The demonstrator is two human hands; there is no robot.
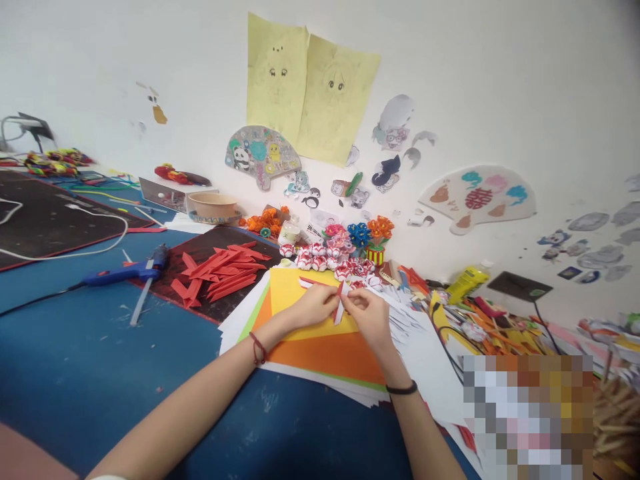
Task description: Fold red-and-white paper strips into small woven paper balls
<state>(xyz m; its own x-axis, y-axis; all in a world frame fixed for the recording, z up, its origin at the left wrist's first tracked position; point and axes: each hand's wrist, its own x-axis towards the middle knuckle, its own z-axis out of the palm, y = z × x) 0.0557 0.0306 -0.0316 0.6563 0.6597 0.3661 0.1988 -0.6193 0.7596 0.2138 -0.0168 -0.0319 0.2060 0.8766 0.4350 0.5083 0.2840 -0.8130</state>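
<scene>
Both hands meet over a stack of coloured paper point(320, 357), with yellow and orange sheets on top. Between them are folded red-and-white paper strips point(339, 312), crossing one another. My left hand point(315, 305) pinches the strips from the left, and one strip end sticks out beyond its fingers. My right hand point(369, 313) pinches them from the right with thumb and fingertips. Just behind the hands sit several red-and-white folded paper balls point(317, 257). To the left lies a pile of folded red paper strips point(220, 272) on a dark mat.
A blue hot glue gun point(127, 272) with its cord lies on the blue table at left. Paper flowers point(359, 235) and a round box point(214, 208) stand near the wall. At right are white paper slips, a yellow bottle point(469, 281) and heaped paper scraps.
</scene>
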